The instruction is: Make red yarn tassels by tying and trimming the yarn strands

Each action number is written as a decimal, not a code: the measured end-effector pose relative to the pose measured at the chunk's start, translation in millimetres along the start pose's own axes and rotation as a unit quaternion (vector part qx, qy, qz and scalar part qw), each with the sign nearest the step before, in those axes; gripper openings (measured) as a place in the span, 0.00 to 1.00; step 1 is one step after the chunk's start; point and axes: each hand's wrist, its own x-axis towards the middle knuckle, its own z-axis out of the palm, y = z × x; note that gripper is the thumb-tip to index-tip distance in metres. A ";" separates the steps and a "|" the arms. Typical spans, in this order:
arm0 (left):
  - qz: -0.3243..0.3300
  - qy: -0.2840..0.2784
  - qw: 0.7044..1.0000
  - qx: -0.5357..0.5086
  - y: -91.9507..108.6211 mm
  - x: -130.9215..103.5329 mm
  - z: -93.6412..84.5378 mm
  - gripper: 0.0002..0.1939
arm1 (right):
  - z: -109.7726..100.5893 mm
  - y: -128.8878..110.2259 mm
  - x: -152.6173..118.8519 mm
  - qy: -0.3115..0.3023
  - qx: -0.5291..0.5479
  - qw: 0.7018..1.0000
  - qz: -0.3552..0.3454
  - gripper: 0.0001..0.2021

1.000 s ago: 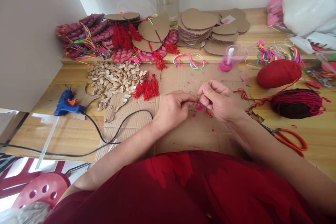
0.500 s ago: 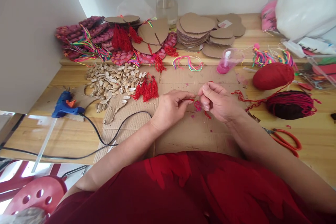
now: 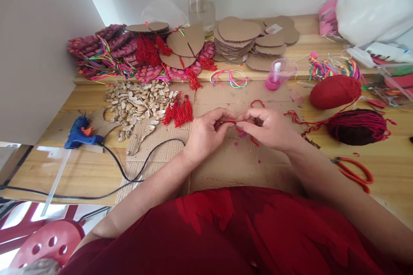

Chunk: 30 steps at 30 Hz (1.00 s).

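Over the middle of the cardboard mat (image 3: 238, 167), my left hand (image 3: 209, 131) pinches a short length of red yarn (image 3: 229, 122) between thumb and forefinger. My right hand (image 3: 264, 125) meets it, thumb and fingers closed on the same yarn near its end; the fingers hide the exact grip. A loose red strand (image 3: 257, 102) curls out above my right hand, and another red end hangs below it. Red tassels (image 3: 178, 111) lie to the left of my hands, beside a heap of peanut shells (image 3: 138, 101).
A blue glue gun (image 3: 80, 133) with a black cable lies at left. Cardboard cutouts (image 3: 238, 30), a water bottle (image 3: 200, 4) and a plastic cup (image 3: 277, 77) stand behind. Red yarn (image 3: 335, 91), a dark yarn ball (image 3: 356, 127) and orange-handled scissors (image 3: 355, 172) are at right.
My right hand has moved slightly left and closed in against my left fingertips. A loop of red strand now shows above it. The view has shifted slightly.
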 end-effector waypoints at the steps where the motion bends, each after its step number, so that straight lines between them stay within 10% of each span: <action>1: 0.003 0.005 1.000 0.009 1.0 0.4 -0.4 0.07 | 0.2 0.4 -0.5 0.005 -0.024 1.000 -0.006 0.08; 21: 0.084 -0.013 0.947 0.309 10.2 -1.8 -17.1 0.09 | -4.0 2.8 -4.0 0.081 -0.211 0.968 -0.111 0.05; 30: 0.032 -0.038 0.999 0.004 14.9 3.8 -13.4 0.10 | 2.5 1.0 -6.0 0.066 -0.185 0.974 -0.117 0.04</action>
